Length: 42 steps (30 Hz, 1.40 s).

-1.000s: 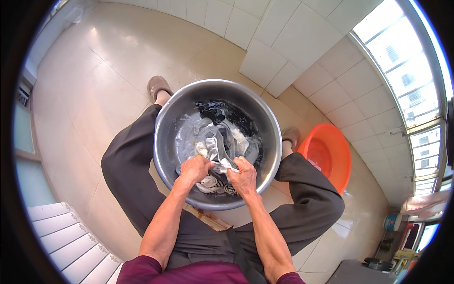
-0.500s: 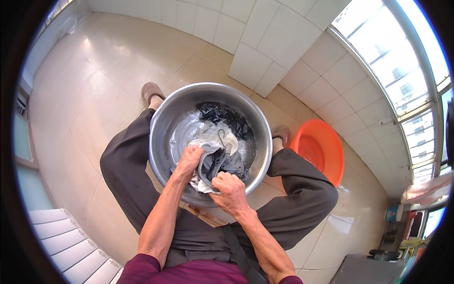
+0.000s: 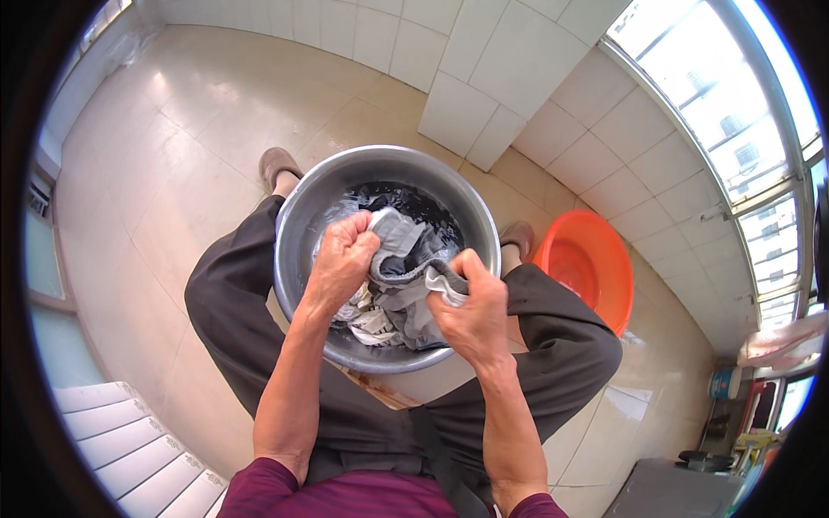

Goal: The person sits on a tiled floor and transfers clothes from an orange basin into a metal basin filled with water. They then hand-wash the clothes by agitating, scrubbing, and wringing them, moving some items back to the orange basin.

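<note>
Gripping wet grey cloth [image 3: 406, 259] over steel basin [image 3: 298, 224]: left hand [image 3: 345, 259], right hand [image 3: 471, 306] both fisted on it. I judge it soft, heavy, slippery; hold bunched folds.

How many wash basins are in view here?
2. The round grey metal basin sits between the person's knees, holding wet grey clothing gripped by both hands. The round orange plastic basin stands on the floor to its right.

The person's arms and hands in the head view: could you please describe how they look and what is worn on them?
Both forearms are bare from wrist to above the elbow. The left hand and right hand wear no gloves; no rings, watch or bracelets show. Dark red sleeves begin at the upper arms, by the picture's lower edge.
</note>
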Available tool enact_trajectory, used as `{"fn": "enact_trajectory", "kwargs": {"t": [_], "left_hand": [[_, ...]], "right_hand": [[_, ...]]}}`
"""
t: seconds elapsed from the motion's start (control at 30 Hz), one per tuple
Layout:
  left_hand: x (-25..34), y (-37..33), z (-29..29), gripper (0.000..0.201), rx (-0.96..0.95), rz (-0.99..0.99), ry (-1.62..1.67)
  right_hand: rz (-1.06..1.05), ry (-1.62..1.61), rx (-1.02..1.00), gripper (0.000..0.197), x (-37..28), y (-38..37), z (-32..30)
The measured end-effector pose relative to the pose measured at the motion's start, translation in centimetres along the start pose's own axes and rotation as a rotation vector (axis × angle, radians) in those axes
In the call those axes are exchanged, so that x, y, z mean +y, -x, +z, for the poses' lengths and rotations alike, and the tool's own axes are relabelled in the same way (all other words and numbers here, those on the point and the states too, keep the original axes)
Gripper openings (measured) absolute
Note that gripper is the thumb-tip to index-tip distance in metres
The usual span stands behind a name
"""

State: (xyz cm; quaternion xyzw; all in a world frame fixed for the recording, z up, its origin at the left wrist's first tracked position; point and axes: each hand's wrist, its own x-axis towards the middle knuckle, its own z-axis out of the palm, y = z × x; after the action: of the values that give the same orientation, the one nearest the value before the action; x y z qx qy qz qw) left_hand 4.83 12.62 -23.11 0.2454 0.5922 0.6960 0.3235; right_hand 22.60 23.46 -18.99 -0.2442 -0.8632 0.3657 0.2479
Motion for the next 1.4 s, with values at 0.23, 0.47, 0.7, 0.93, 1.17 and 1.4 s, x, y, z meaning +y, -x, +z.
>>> {"fn": "enact_trajectory", "kwargs": {"t": [0.23,0.47,0.7,0.93,1.17,1.4], "left_hand": [[-17.5,1.1,-4.3,0.027,-0.003,-0.291,-1.166],[-25.2,0.2,-0.6,0.085,0.059,0.002,-1.343],[-30.7,-8.9,-0.7,0.074,-0.093,-0.217,-1.306],[-31.9,-13.1,-0.9,0.067,-0.192,-0.253,-1.322],[-32.4,-12.1,-1.3,0.063,-0.089,-0.152,-1.285],[-28.2,-8.3,-2.1,0.058,-0.132,-0.272,-1.003]], "right_hand": [[0.492,0.504,-0.801,0.110,14.4,5.0,8.7],[0.442,0.680,-0.951,0.112,18.3,8.9,16.0],[0.403,0.512,-0.872,0.109,26.8,4.1,18.5],[0.483,0.595,-0.806,0.117,27.2,2.3,21.0],[0.484,0.497,-0.845,0.095,26.5,1.3,19.4],[0.407,0.343,-0.565,0.055,26.0,2.3,16.9]]}}
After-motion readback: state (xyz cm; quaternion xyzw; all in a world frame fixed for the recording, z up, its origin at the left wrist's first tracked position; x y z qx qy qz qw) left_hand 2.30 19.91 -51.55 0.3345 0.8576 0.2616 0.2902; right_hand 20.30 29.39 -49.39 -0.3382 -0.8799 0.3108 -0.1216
